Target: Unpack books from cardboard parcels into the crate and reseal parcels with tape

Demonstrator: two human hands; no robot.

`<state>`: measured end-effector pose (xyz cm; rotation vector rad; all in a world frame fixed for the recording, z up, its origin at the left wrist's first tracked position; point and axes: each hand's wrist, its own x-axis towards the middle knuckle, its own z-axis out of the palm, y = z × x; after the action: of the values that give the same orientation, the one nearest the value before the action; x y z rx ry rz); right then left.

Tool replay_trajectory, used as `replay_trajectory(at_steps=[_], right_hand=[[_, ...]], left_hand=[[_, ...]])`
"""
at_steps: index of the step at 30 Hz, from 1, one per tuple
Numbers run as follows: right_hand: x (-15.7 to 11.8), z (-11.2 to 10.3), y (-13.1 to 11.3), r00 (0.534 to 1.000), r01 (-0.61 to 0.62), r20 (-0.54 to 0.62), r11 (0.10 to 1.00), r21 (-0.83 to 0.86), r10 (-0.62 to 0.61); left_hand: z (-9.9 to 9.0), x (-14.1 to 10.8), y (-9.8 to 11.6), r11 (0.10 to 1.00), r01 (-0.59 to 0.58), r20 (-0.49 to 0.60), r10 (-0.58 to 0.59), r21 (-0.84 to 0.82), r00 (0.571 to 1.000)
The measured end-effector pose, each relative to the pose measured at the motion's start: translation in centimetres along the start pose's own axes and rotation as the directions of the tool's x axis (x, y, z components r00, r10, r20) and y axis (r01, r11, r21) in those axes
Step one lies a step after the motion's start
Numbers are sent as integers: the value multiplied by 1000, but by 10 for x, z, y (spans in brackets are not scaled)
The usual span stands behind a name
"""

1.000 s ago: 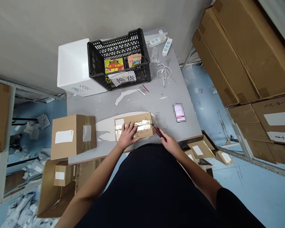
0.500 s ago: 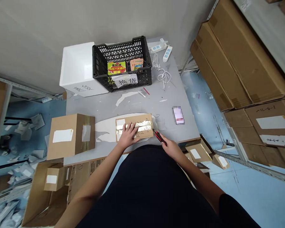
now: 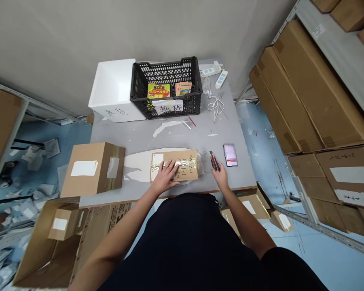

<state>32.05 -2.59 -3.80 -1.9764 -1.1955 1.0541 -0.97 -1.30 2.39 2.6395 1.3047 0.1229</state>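
Atop grey table [image 3: 133,139]: gold-taped cardboard parcel [image 3: 186,173] under flat left hand [image 3: 166,176]; right hand [image 3: 220,178] gripping utility knife [image 3: 214,161].

Narrow gap between my right hand [image 3: 220,177] and the phone [image 3: 230,155]. Taped carton [image 3: 92,169] blocks my left hand [image 3: 166,176] leftward; black plastic crate [image 3: 166,91] stands ahead.

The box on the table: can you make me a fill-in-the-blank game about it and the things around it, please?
The left hand rests on a cardboard box closed with shiny ____.
The right hand holds a red and black ____.
A ____ lies on the table to the right of that hand.
A paper sign hangs on the front of the black ____.

Missing words: tape; box cutter; phone; basket.
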Motion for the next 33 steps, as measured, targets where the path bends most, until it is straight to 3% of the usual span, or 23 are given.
replay_trajectory(at_steps=[5, 9, 12, 14, 17, 19, 21, 22, 24, 26, 33], right_hand=[[37, 18, 13, 996, -87, -37, 971, -223, 81], [42, 23, 19, 995, -89, -59, 950, -298, 75], [36, 23, 10, 991, -29, -132, 925, -378, -23], [29, 23, -7, 976, 111, -128, 908, -403, -176], [16, 27, -52, 893, 441, 102, 809, -388, -437], [8, 34, -86, 759, 650, 356, 653, -389, -545], [4, 44, -118, 622, 782, 552, 479, -399, -555], [4, 50, -130, 582, 813, 610, 411, -413, -538], [6, 61, -149, 553, 833, 667, 321, -451, -499], [11, 70, -160, 558, 828, 685, 271, -490, -469], [10, 88, -173, 559, 818, 741, 103, -566, -373]], left_hand=[[0, -20, 3, 995, 103, -51, -102, 18, 993], [1, -39, 3, 980, 193, -89, -188, 41, 978], [-1, -48, 3, 975, 216, -80, -212, 55, 974], [-3, -49, 4, 976, 212, -69, -209, 48, 975], [-7, -45, 6, 980, 199, -51, -197, 24, 979], [-9, -41, 6, 981, 192, -40, -191, 8, 981], [-10, -38, 7, 981, 195, -38, -194, -2, 980], [-10, -37, 7, 981, 196, -39, -196, -3, 980], [-8, -37, 7, 980, 197, -43, -197, 3, 980], [-6, -38, 6, 982, 189, -36, -189, 8, 981], [-2, -32, 2, 974, 226, -10, -227, -29, 974]])
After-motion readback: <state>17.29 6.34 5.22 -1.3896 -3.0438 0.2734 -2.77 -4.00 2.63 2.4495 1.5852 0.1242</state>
